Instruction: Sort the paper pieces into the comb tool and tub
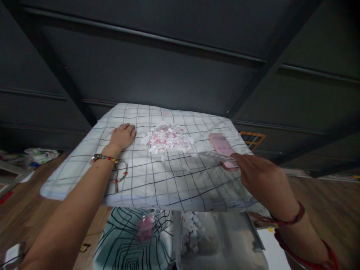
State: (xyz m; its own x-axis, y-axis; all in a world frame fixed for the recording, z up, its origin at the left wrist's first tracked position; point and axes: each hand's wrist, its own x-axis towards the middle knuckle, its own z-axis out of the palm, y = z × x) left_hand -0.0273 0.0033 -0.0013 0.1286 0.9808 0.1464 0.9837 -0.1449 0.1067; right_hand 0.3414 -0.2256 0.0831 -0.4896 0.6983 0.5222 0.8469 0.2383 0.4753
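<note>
From where I stand, the cloth-covered counter [157, 183] carries heaped paper slips [168, 138] centrally, presumably within easy reach. The left hand [123, 136] lies palm-down, grasping nothing visible, perhaps for support; the right hand [260, 178], beside the pink phone [221, 146], pinches blurred clear plastic [208, 157].

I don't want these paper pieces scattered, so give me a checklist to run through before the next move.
1. Left hand resting on the grid-patterned cloth, apart from the pile of paper pieces: ok.
2. Right hand gripping the clear plastic piece: ok.
3. All paper pieces in one place: not ok; more white pieces lie in the translucent bin.
4. Plastic not touching the pink phone: cannot tell; they overlap in this view.
5. Phone display fully readable: not ok; partly blurred.
</note>
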